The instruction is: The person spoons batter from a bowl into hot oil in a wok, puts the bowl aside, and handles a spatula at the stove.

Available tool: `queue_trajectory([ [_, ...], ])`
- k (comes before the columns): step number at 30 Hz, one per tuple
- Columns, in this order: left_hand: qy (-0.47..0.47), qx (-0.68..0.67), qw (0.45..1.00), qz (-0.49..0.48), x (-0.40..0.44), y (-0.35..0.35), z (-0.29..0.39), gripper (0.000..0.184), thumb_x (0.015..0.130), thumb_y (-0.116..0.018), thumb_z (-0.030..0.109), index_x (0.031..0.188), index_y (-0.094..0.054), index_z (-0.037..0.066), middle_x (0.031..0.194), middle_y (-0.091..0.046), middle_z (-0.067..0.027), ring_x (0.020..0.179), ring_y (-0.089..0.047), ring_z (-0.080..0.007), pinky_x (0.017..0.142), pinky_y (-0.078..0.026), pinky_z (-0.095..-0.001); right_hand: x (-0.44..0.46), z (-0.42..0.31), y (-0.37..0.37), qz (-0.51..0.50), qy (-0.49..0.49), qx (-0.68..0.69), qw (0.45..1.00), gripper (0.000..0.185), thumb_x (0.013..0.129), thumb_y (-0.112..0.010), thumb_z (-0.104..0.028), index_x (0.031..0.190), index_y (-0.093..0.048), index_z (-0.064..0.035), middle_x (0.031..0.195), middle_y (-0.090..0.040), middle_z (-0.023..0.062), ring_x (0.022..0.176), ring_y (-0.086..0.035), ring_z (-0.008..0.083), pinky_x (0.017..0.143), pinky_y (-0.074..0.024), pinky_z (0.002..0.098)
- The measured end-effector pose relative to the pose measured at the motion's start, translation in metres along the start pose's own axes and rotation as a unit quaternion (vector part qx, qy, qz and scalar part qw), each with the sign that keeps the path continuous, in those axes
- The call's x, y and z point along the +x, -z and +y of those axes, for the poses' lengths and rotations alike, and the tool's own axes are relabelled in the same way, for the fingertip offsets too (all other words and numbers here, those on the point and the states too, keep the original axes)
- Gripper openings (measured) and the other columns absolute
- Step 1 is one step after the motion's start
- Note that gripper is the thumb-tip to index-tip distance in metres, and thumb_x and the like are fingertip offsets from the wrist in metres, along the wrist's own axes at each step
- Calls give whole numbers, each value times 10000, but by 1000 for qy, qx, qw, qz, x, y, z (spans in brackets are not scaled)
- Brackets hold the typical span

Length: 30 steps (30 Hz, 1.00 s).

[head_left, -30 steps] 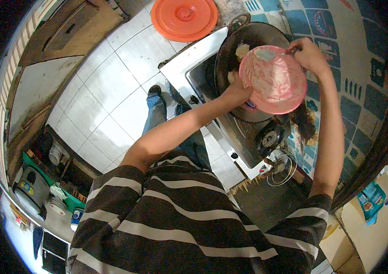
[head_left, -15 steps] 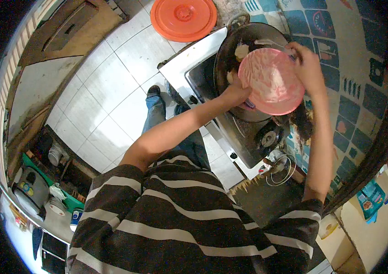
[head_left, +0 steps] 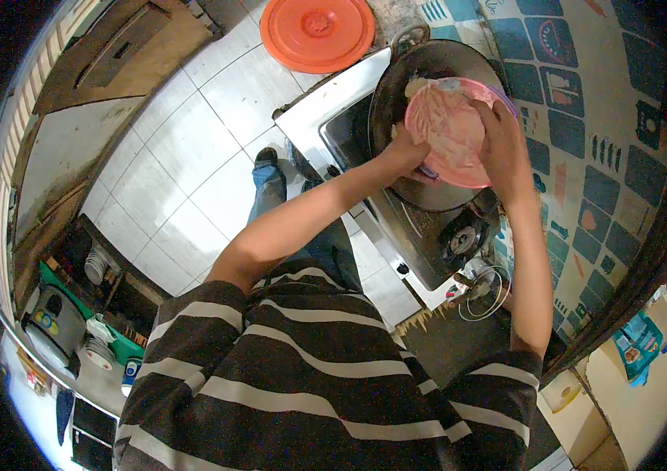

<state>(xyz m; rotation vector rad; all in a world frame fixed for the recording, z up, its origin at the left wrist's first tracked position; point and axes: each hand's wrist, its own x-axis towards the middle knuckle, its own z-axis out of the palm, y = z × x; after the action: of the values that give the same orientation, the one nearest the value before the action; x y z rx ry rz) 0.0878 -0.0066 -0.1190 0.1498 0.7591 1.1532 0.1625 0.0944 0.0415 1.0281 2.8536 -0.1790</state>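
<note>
A pink bowl (head_left: 439, 129) is tilted above a large dark wok (head_left: 388, 86), its inside smeared with pale batter-like stuff. My left hand (head_left: 405, 155) is closed on the bowl's near left rim. Over the bowl's right side, my right hand (head_left: 502, 149) has its fingers bent down into the bowl. The spoon seen in it a moment earlier is mostly hidden now. Purple parts show at the bowl's edge. Beneath the bowl, most of the wok's inside is out of sight.
The wok sits on a white-edged stove (head_left: 333, 90) with a second burner (head_left: 463, 238) nearer me. A round orange lid (head_left: 317, 35) lies beyond the stove's left end. The tiled wall (head_left: 600, 177) rises close on the right. A white cable (head_left: 498, 294) loops beside the stove.
My right hand has come from the bowl's far right edge down over its inside, taking the spoon with it. The bowl has tipped and shifted slightly left in my left hand.
</note>
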Motion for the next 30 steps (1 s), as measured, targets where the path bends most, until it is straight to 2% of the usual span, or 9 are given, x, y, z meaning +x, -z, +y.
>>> queue_trajectory([
  [4, 48, -1, 999, 19, -9, -8, 10, 681, 893, -551, 340, 1405, -137, 167, 1354, -380, -129, 1102, -541, -325, 664, -602, -430, 3, -12, 23, 7, -18, 54, 998, 452, 732, -447, 90, 1148, -568, -38, 1136, -562, 231, 1059, -552, 382, 903, -457, 418],
  [7, 21, -20, 1000, 5, -3, -5, -2, 673, 896, -549, 294, 1408, -127, 180, 1345, -393, -127, 1095, -546, -330, 660, -603, -430, 2, -1, 16, 19, -59, 20, 998, 429, 732, -450, 92, 1125, -573, -29, 1132, -563, 219, 1028, -564, 389, 876, -471, 418],
  [10, 50, -14, 999, 12, 1, -5, -5, 636, 902, -523, 229, 1407, -138, 191, 1335, -407, -125, 1080, -557, -323, 669, -601, -434, 4, -3, 23, 15, -34, 48, 998, 414, 737, -456, 89, 1116, -576, -28, 1131, -563, 219, 998, -570, 403, 858, -477, 423],
  [13, 40, -5, 999, 6, 2, -3, -7, 616, 903, -511, 215, 1403, -152, 198, 1315, -434, -119, 1058, -571, -313, 665, -600, -439, 9, 2, 15, -5, -46, 72, 996, 440, 759, -418, 116, 1140, -551, -59, 1037, -544, 251, 943, -541, 441, 799, -453, 449],
  [16, 28, 11, 1000, 7, 2, -4, -7, 601, 906, -502, 206, 1401, -163, 191, 1292, -457, -122, 1038, -582, -307, 649, -601, -440, 15, 7, 6, 21, 2, 58, 998, 411, 774, -431, 84, 1138, -552, -65, 1034, -543, 248, 936, -540, 440, 779, -456, 454],
  [19, 28, -18, 999, -20, 1, -2, -4, 691, 869, -454, 59, 1352, 40, 72, 1374, -263, -222, 999, -574, -418, 673, -603, -470, 20, 3, 8, -4, -10, 45, 999, 387, 789, -435, 62, 1134, -555, -64, 1024, -544, 247, 930, -538, 441, 773, -454, 458],
  [25, 58, 1, 998, -12, -10, -12, 13, 645, 867, -456, 70, 1358, -39, 67, 1339, -329, -216, 1008, -579, -389, 678, -601, -469, 17, -6, 20, 2, -38, 87, 996, 431, 746, -409, 107, 1117, -562, -50, 1025, -557, 242, 931, -535, 442, 808, -455, 423],
  [30, 69, -48, 996, -20, -4, -16, 1, 632, 873, -463, 85, 1370, -72, 77, 1313, -371, -215, 1003, -587, -373, 688, -600, -457, 3, -5, 34, 39, -42, 51, 997, 476, 703, -406, 149, 1110, -562, -42, 1035, -583, 216, 960, -565, 390, 856, -447, 387],
])
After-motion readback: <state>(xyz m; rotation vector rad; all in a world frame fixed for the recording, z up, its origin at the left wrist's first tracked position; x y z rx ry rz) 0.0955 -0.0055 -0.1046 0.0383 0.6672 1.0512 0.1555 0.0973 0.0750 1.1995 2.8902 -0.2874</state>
